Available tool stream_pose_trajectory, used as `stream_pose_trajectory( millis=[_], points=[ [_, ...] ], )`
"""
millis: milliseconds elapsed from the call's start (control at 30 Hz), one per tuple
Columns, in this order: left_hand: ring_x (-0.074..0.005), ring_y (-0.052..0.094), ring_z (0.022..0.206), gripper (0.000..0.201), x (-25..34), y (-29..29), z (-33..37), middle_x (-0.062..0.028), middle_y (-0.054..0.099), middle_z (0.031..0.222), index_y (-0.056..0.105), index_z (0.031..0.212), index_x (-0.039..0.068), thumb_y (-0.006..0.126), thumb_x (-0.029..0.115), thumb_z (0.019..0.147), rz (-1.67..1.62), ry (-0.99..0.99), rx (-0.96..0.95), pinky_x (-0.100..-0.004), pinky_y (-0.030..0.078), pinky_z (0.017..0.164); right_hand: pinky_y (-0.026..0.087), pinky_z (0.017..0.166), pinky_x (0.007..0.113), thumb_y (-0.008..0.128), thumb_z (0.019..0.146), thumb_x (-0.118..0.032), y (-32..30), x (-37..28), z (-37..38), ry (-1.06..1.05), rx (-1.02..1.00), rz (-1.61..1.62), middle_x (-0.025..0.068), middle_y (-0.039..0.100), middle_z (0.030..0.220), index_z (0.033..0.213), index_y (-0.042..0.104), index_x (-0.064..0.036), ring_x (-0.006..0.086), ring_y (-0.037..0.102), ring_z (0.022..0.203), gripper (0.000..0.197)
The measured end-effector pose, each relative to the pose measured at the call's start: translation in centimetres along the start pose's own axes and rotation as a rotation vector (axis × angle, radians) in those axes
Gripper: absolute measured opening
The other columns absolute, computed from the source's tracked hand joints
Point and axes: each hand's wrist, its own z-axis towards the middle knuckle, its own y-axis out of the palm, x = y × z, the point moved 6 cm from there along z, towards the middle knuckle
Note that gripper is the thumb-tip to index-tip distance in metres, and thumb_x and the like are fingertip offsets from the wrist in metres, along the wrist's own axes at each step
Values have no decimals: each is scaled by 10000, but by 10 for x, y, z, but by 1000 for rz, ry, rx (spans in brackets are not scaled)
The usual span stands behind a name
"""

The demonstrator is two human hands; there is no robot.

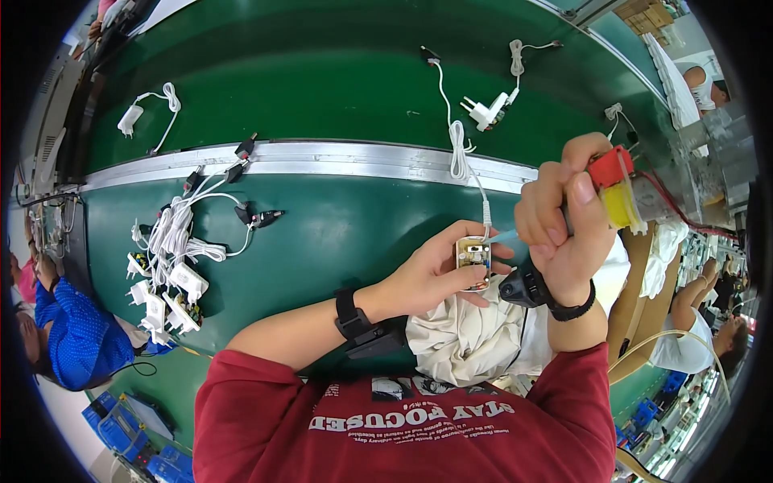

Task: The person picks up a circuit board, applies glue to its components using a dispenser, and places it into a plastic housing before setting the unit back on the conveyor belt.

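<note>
My left hand holds an opened white power adapter, its circuit board facing up and the thumb lying across its lower part. A white cable runs from the adapter's far end. My right hand is closed around a tool whose body is mostly hidden. The tool's pale blue tapered tip reaches the adapter's upper right edge; I cannot tell whether it touches. By the right thumb and fingers show a red block and a yellow part, with red wires behind.
Several white adapters with bundled cables lie at the left on the green table. Beyond a metal rail, other adapters lie on a green surface. Cream cloth bunches below my hands. A cardboard box stands right. Other people sit nearby.
</note>
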Motion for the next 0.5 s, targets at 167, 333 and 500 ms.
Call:
stream_pose_trajectory(
  millis=[167, 333, 500],
  points=[
    [-231, 520, 1166, 444, 0, 3, -2, -129, 471, 1289, 313, 1324, 77, 490, 29, 920, -16, -4, -18, -380, 566, 819, 193, 335, 223, 488, 941, -287, 0, 1, -2, 9, -27, 1, -31, 309, 476, 901, 374, -103, 49, 242, 350, 221],
    [-237, 516, 1175, 433, 0, 7, -4, -129, 473, 1288, 321, 1320, 76, 488, 33, 923, -34, -11, -11, -381, 565, 821, 195, 338, 223, 484, 943, -290, -1, -3, -2, 9, -33, -5, -32, 310, 476, 908, 375, -99, 50, 248, 351, 222],
    [-241, 515, 1179, 419, -2, 8, -2, -130, 477, 1284, 331, 1315, 74, 481, 33, 926, -31, 8, -12, -379, 563, 825, 199, 344, 223, 485, 946, -312, 0, -12, -2, 15, 4, -67, -31, 310, 477, 944, 381, -85, 53, 252, 353, 249]
  ],
)
